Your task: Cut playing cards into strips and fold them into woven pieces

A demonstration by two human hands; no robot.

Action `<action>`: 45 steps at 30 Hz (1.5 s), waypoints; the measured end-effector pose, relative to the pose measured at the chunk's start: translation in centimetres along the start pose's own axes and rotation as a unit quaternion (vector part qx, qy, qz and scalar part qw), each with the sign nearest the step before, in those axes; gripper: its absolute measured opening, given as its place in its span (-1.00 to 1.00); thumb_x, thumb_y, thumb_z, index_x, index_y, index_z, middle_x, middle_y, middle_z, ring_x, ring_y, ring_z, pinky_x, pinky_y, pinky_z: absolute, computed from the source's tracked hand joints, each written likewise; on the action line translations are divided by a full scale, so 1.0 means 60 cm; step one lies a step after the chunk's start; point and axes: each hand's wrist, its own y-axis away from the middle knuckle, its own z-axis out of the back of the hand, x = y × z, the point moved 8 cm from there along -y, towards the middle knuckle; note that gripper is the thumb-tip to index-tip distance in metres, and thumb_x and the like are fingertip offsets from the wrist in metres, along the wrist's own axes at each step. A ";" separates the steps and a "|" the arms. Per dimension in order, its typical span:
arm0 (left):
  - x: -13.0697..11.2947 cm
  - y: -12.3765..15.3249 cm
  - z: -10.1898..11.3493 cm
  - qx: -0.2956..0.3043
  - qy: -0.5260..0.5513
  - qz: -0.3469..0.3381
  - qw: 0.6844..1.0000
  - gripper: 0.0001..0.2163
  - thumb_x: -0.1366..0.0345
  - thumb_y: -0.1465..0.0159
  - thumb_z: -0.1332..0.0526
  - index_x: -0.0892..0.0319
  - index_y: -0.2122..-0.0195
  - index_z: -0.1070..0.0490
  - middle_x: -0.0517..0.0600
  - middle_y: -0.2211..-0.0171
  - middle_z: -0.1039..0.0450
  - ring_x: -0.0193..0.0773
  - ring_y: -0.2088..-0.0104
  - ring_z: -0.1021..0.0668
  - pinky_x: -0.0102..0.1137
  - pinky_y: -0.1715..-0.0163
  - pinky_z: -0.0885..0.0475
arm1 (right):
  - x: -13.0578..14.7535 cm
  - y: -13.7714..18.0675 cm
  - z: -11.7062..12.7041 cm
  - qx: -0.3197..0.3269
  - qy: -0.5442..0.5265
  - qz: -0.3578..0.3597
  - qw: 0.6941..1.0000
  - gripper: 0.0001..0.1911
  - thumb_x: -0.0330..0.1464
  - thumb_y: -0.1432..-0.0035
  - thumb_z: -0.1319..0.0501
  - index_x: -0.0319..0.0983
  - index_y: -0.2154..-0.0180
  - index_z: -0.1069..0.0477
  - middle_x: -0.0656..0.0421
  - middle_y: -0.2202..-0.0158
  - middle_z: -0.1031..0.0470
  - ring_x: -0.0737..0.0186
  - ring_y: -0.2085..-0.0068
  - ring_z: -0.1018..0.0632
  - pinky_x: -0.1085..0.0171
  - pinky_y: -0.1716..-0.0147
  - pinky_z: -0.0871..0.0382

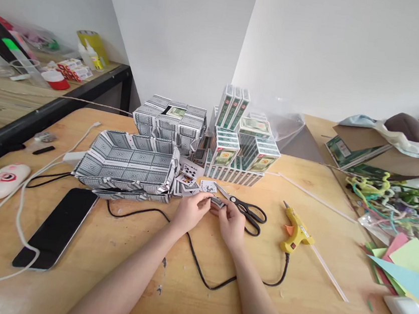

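Between my two hands is a small playing card [217, 202], apparently folded, its patterned back partly showing. My left hand [193, 210] pinches its left end, and my right hand [231, 222] has fingers closed on its right end. Just beyond them lie several loose playing cards [192, 169], some face up. Black-handled scissors [250, 213] rest right behind my right hand. To the left stands an open box built from folded playing cards [129, 163], with another card-built block [172, 117] behind it.
Stacked card decks [234, 172] stand at the back centre. A yellow glue gun [293, 232] lies right, its black cord [210, 287] crossing before my hands. A phone [57, 228] and white cable [22, 206] lie left. Coloured paper [409, 263] and pipe cleaners [409, 200] crowd the right edge.
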 end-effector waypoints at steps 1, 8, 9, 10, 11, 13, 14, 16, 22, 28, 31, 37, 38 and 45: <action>-0.002 0.000 0.002 -0.003 0.007 -0.003 1.000 -0.81 0.37 -0.15 -0.12 0.15 0.23 -0.44 -0.03 0.33 -0.53 -0.34 0.36 -0.55 -0.49 0.34 -0.43 | 0.002 0.000 -0.001 0.002 -0.001 0.006 1.000 -0.76 -0.32 -0.08 -0.06 -0.24 0.21 -0.37 0.06 0.25 -0.53 0.13 0.29 -0.57 0.16 0.29 -0.50; -0.010 0.002 0.001 -0.014 -0.021 -0.023 0.999 -0.85 0.36 -0.14 -0.13 0.15 0.29 -0.46 -0.04 0.39 -0.54 -0.33 0.41 -0.56 -0.48 0.39 -0.43 | 0.007 0.002 0.004 -0.024 0.057 0.025 0.998 -0.76 -0.26 -0.06 -0.12 -0.25 0.26 -0.40 0.09 0.39 -0.55 0.16 0.41 -0.57 0.19 0.36 -0.50; -0.010 0.003 -0.002 -0.011 -0.026 -0.023 0.999 -0.84 0.36 -0.13 -0.13 0.15 0.28 -0.46 -0.04 0.39 -0.55 -0.33 0.41 -0.56 -0.48 0.39 -0.43 | 0.008 0.002 0.007 -0.033 0.065 0.026 0.997 -0.77 -0.25 -0.07 -0.11 -0.25 0.28 -0.41 0.09 0.40 -0.55 0.17 0.43 -0.57 0.20 0.38 -0.50; -0.008 0.004 -0.004 -0.008 -0.031 -0.021 0.999 -0.83 0.37 -0.13 -0.13 0.15 0.26 -0.46 -0.04 0.38 -0.55 -0.33 0.41 -0.56 -0.49 0.39 -0.42 | 0.008 0.002 0.008 -0.039 0.073 0.029 0.996 -0.77 -0.25 -0.07 -0.11 -0.25 0.30 -0.41 0.09 0.40 -0.55 0.17 0.44 -0.57 0.21 0.39 -0.50; -0.006 0.004 -0.005 -0.007 -0.036 -0.017 0.999 -0.81 0.38 -0.13 -0.13 0.14 0.25 -0.45 -0.03 0.38 -0.55 -0.34 0.42 -0.55 -0.49 0.39 -0.42 | 0.010 0.003 0.009 -0.040 0.082 0.032 0.995 -0.76 -0.24 -0.07 -0.10 -0.25 0.30 -0.41 0.09 0.40 -0.55 0.18 0.44 -0.57 0.21 0.40 -0.50; -0.002 0.005 -0.007 -0.005 -0.044 -0.007 0.999 -0.79 0.39 -0.13 -0.12 0.15 0.22 -0.45 -0.03 0.37 -0.54 -0.35 0.44 -0.54 -0.49 0.41 -0.41 | 0.012 0.004 0.008 -0.039 0.104 0.039 0.993 -0.75 -0.25 -0.08 -0.09 -0.25 0.28 -0.42 0.09 0.40 -0.55 0.19 0.44 -0.56 0.22 0.39 -0.49; 0.001 0.005 -0.008 -0.003 -0.047 -0.001 0.999 -0.78 0.39 -0.13 -0.11 0.15 0.21 -0.44 -0.02 0.38 -0.54 -0.35 0.46 -0.54 -0.49 0.42 -0.40 | 0.012 0.004 0.008 -0.039 0.112 0.040 0.992 -0.74 -0.25 -0.09 -0.09 -0.25 0.26 -0.42 0.10 0.40 -0.55 0.19 0.44 -0.56 0.22 0.38 -0.48; 0.005 0.004 -0.009 0.003 -0.045 0.009 0.999 -0.77 0.40 -0.13 -0.10 0.16 0.20 -0.44 -0.02 0.39 -0.54 -0.37 0.49 -0.52 -0.49 0.45 -0.38 | 0.011 0.005 0.008 -0.038 0.119 0.036 0.992 -0.74 -0.28 -0.09 -0.08 -0.25 0.23 -0.43 0.11 0.40 -0.54 0.19 0.43 -0.55 0.21 0.38 -0.48; 0.011 0.002 -0.011 0.023 -0.017 0.025 0.999 -0.76 0.43 -0.12 -0.09 0.17 0.20 -0.44 -0.04 0.44 -0.51 -0.38 0.48 -0.49 -0.51 0.46 -0.35 | -0.001 0.001 0.008 -0.026 0.090 0.008 0.996 -0.74 -0.33 -0.05 -0.08 -0.25 0.23 -0.43 0.12 0.43 -0.54 0.15 0.42 -0.56 0.18 0.39 -0.49; 0.010 0.001 -0.006 0.014 -0.009 0.036 0.999 -0.76 0.46 -0.09 -0.10 0.18 0.22 -0.44 -0.06 0.48 -0.49 -0.40 0.51 -0.47 -0.53 0.48 -0.33 | -0.001 0.002 0.003 -0.001 0.017 -0.003 1.000 -0.74 -0.35 -0.06 -0.05 -0.24 0.22 -0.39 0.08 0.34 -0.54 0.10 0.33 -0.57 0.14 0.36 -0.49; 0.010 0.001 -0.006 0.013 -0.006 0.036 0.999 -0.76 0.45 -0.09 -0.09 0.19 0.23 -0.44 -0.05 0.46 -0.49 -0.39 0.49 -0.47 -0.53 0.46 -0.33 | 0.007 0.002 0.002 -0.003 -0.003 0.004 1.000 -0.78 -0.30 -0.07 -0.08 -0.23 0.24 -0.37 0.07 0.32 -0.53 0.11 0.32 -0.57 0.13 0.33 -0.49; 0.008 0.001 -0.013 0.035 0.000 0.033 0.999 -0.75 0.45 -0.09 -0.09 0.19 0.24 -0.45 -0.09 0.53 -0.45 -0.43 0.56 -0.42 -0.54 0.51 -0.30 | 0.003 -0.002 0.017 -0.045 0.019 -0.008 0.999 -0.76 -0.15 -0.08 -0.08 -0.21 0.38 -0.26 0.09 0.45 -0.51 0.14 0.47 -0.56 0.19 0.49 -0.48; 0.008 0.002 -0.013 0.037 0.002 0.037 0.999 -0.76 0.45 -0.09 -0.08 0.19 0.24 -0.45 -0.09 0.54 -0.44 -0.43 0.57 -0.41 -0.54 0.52 -0.29 | 0.001 -0.002 0.019 -0.049 0.014 -0.013 0.999 -0.75 -0.14 -0.09 -0.07 -0.20 0.38 -0.24 0.09 0.47 -0.50 0.14 0.50 -0.55 0.20 0.53 -0.47; -0.002 0.002 -0.012 0.047 0.081 0.052 0.994 -0.84 0.40 -0.11 -0.07 0.20 0.30 -0.38 -0.06 0.48 -0.45 -0.36 0.48 -0.47 -0.51 0.47 -0.34 | 0.001 -0.005 0.029 -0.070 -0.008 -0.020 0.997 -0.72 -0.09 -0.08 -0.05 -0.16 0.42 -0.15 0.14 0.56 -0.48 0.17 0.58 -0.51 0.22 0.60 -0.42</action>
